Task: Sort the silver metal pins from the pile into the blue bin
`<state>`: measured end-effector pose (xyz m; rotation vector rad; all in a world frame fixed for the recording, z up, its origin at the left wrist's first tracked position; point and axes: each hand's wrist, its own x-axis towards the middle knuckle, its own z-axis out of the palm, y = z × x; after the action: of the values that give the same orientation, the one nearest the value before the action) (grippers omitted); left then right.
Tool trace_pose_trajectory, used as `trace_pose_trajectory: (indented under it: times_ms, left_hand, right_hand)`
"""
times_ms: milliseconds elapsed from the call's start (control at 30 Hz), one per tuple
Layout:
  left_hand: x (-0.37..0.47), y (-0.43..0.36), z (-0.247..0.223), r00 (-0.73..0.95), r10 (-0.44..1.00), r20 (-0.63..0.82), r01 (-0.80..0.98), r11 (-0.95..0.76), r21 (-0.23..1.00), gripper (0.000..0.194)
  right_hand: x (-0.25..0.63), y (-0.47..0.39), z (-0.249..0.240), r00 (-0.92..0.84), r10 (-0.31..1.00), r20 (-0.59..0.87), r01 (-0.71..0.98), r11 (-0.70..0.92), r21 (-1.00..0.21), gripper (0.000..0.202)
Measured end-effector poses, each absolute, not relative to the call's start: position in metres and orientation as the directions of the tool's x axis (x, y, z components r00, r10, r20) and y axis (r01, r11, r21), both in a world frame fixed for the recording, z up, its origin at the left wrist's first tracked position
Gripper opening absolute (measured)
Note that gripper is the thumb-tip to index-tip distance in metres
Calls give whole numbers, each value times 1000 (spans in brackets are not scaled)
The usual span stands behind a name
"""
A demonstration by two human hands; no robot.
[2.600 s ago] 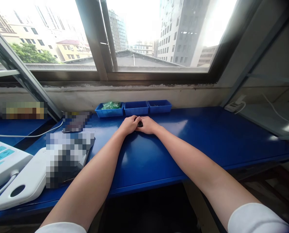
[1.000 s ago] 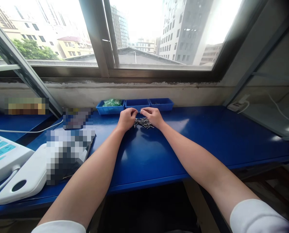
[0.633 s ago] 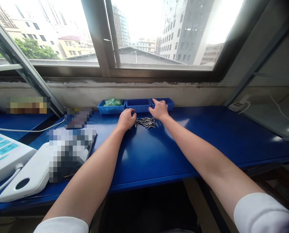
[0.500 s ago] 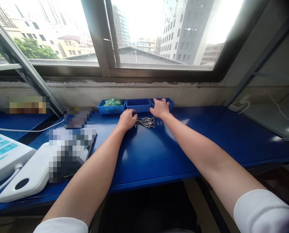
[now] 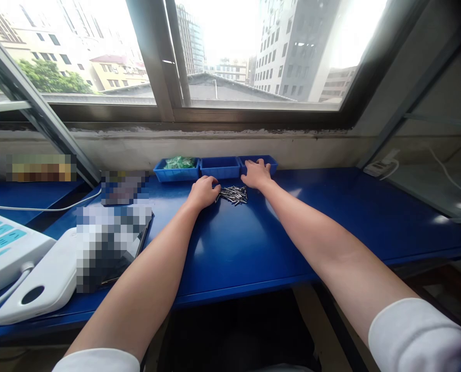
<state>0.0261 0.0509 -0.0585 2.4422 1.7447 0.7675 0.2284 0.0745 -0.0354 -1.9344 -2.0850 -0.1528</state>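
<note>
A loose pile of thin, short metal pieces [image 5: 234, 195], silvery and dark, lies on the blue tabletop. My left hand [image 5: 204, 191] rests at the pile's left edge, fingers loosely bent, thumb and forefinger apart; its underside is hidden. Over the front of the right blue bin [image 5: 269, 161] is my right hand [image 5: 258, 174], palm down with fingers spread. It hides part of that bin, and nothing shows in its grasp. Left of it stands the middle blue bin [image 5: 220, 168], with no contents visible. The left blue bin [image 5: 172, 176] holds green material in clear plastic [image 5: 179, 163].
The bins stand in a row against the wall under the window. At left on the blue table [image 5: 230, 258] are a white power strip [image 5: 5, 243], a white oblong device [image 5: 40, 281] and blurred items [image 5: 114, 243]. A metal shelf frame [image 5: 56, 129] rises behind them.
The view has shifted very slightly. Both hands stay nearly in place, with the right fingers a little lower at the right bin.
</note>
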Motion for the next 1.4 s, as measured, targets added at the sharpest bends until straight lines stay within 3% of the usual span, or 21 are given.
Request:
trace_pose_trajectory:
  times_ms: [133,233,433,567,767,1133,1400]
  left_hand:
    - [26,50,-57,255,901,351,879,-367,305,32]
    - [26,51,-58,265,901,344,877,-373,301,34]
    - [26,50,-58,291,902,319,874,-387,295,35]
    - [25,49,-59,338,893,295,867,-418,272,32]
    - [25,47,-58,343,895,283,872,-416,258,34]
    - [26,44,-57,348,892,288,866,-424,265,35]
    - [25,45,-58,349,890,292,861,-428,275,33]
  right_hand:
    - [232,76,-37,-11,968,250,986,53,-161,68]
    - [230,72,-40,29,950,311,974,44,-224,71]
    - [211,52,-47,8,830,557,921,211,-328,32]
    - [200,43,-54,-108,867,486,882,309,-355,28]
    - [197,45,-64,-215,919,330,891,324,-319,32]
    - [200,48,-66,-214,920,328,791,360,-494,24]
    - [201,47,-66,-179,907,381,747,377,-548,17]
